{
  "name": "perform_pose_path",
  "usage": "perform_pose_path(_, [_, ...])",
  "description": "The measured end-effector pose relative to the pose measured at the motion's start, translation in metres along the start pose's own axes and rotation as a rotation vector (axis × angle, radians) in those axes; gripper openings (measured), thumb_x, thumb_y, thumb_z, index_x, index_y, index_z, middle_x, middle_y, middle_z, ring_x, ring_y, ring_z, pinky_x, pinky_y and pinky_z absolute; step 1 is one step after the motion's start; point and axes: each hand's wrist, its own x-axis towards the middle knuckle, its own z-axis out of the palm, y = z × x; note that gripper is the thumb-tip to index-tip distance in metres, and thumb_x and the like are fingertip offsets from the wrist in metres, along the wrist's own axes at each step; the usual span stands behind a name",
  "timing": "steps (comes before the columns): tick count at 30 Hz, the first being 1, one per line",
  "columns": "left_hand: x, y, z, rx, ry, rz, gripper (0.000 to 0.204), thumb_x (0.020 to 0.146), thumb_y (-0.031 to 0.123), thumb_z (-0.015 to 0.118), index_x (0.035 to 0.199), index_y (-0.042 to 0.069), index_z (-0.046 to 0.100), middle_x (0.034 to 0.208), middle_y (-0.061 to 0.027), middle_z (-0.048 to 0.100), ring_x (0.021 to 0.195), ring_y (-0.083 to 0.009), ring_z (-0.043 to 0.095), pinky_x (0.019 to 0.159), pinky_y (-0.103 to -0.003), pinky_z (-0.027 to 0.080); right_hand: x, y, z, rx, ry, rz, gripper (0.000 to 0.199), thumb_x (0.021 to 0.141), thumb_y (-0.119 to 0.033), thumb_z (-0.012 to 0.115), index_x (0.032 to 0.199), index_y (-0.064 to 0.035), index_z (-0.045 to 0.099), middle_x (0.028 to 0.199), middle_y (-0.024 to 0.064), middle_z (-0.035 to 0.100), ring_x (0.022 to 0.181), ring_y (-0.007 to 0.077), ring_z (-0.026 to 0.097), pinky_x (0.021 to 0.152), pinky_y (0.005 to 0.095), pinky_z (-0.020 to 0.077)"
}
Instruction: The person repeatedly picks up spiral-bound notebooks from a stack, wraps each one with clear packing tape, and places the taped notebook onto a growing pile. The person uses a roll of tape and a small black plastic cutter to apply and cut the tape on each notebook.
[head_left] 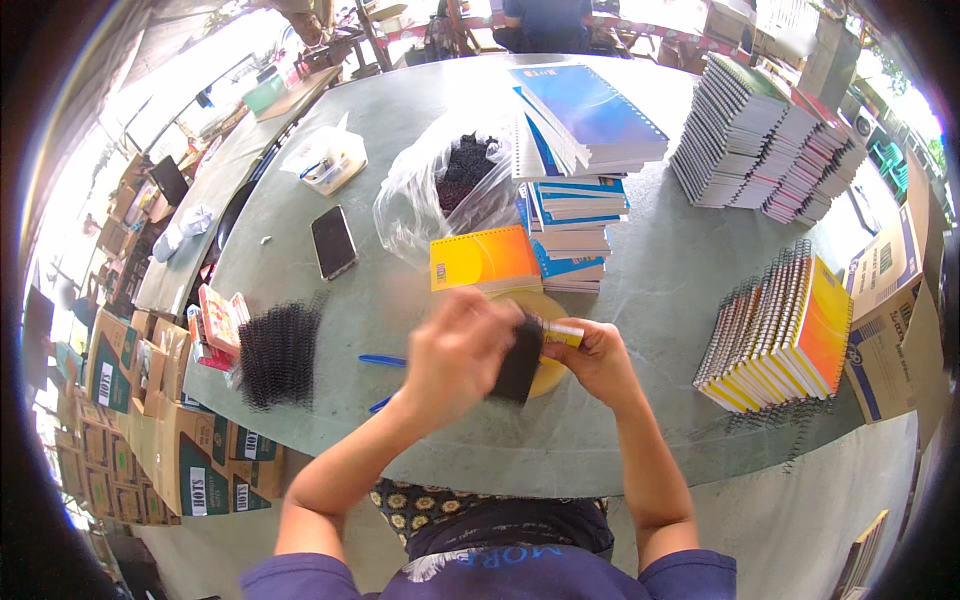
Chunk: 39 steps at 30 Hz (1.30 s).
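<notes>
My right hand [600,365] is closed on the edge of a small notebook [519,365], dark on the face toward me with a yellow edge by my thumb. At its left side is my left hand [455,345], smeared by motion, so its grip cannot be made out. Beneath the notebook shows part of a round yellow disc [550,378]. Just beyond my hands lie orange-yellow notebooks [485,257]. Blue pens [382,360] rest partly hidden by my left wrist. Farther left stands a bundle of black spiral binding coils [280,350].
Blue notebooks [595,110] form a tall stack at the back. A clear plastic bag [405,205] holds dark coils. A phone [334,242] and a plastic tub [335,165] lie left. Spiral-bound yellow notebooks [770,330], grey-white notebook stacks [730,135] and a carton [890,290] stand right.
</notes>
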Motion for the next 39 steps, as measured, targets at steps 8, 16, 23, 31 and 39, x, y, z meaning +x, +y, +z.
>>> perform_pose_path(8, [0.002, 0.010, 0.007, -0.088, 0.000, 0.020, 0.028, 0.070, 0.003, 0.070, 0.097, 0.010, 0.065, 0.089, -0.0099, 0.056, 0.077, -0.0268, 0.059, 0.068, -0.036, 0.051, 0.000, 0.009, -0.002, 0.035, -0.080, -0.072, 0.031, 0.084, 0.010, 0.057, 0.113, 0.0012, 0.061, 0.098, 0.0023, 0.064, 0.086, 0.0080, 0.057, 0.077, 0.0231, 0.0488])
perform_pose_path(16, [-0.065, 0.026, 0.035, -0.191, -0.225, -0.096, 0.028, 0.069, 0.007, 0.072, 0.096, 0.011, 0.064, 0.092, -0.0114, 0.057, 0.081, -0.0287, 0.058, 0.070, -0.035, 0.049, 0.002, 0.004, 0.004, -0.013, -0.065, -0.103, 0.028, 0.086, 0.002, 0.059, 0.114, 0.0022, 0.060, 0.107, 0.0072, 0.064, 0.093, 0.0099, 0.057, 0.082, 0.0234, 0.0472])
perform_pose_path(23, [-0.018, 0.033, 0.013, 0.113, 0.000, 0.151, 0.026, 0.077, 0.014, 0.067, 0.102, 0.008, 0.062, 0.099, -0.0102, 0.056, 0.089, -0.0292, 0.056, 0.076, -0.039, 0.046, 0.002, -0.003, 0.009, 0.136, 0.020, -0.249, 0.025, 0.085, -0.002, 0.061, 0.110, 0.0020, 0.060, 0.105, 0.0083, 0.064, 0.091, 0.0097, 0.057, 0.081, 0.0238, 0.0483])
perform_pose_path(31, [0.017, 0.010, 0.016, -0.040, -0.235, -0.004, 0.024, 0.080, 0.019, 0.063, 0.101, 0.007, 0.061, 0.098, -0.0135, 0.061, 0.093, -0.0287, 0.056, 0.083, -0.041, 0.042, -0.017, 0.009, -0.001, -0.242, 0.078, -0.066, 0.017, 0.087, -0.001, 0.057, 0.103, -0.0002, 0.063, 0.083, 0.0010, 0.065, 0.075, 0.0054, 0.054, 0.068, 0.0231, 0.0470])
perform_pose_path(39, [0.013, 0.011, 0.043, -0.154, -0.276, 0.186, 0.019, 0.076, 0.012, 0.061, 0.094, 0.004, 0.062, 0.091, -0.0122, 0.061, 0.089, -0.0304, 0.056, 0.078, -0.038, 0.046, -0.021, 0.024, -0.006, -0.247, 0.105, -0.143, 0.016, 0.085, 0.001, 0.056, 0.099, -0.0002, 0.063, 0.075, -0.0049, 0.058, 0.073, 0.0018, 0.047, 0.063, 0.0203, 0.0428])
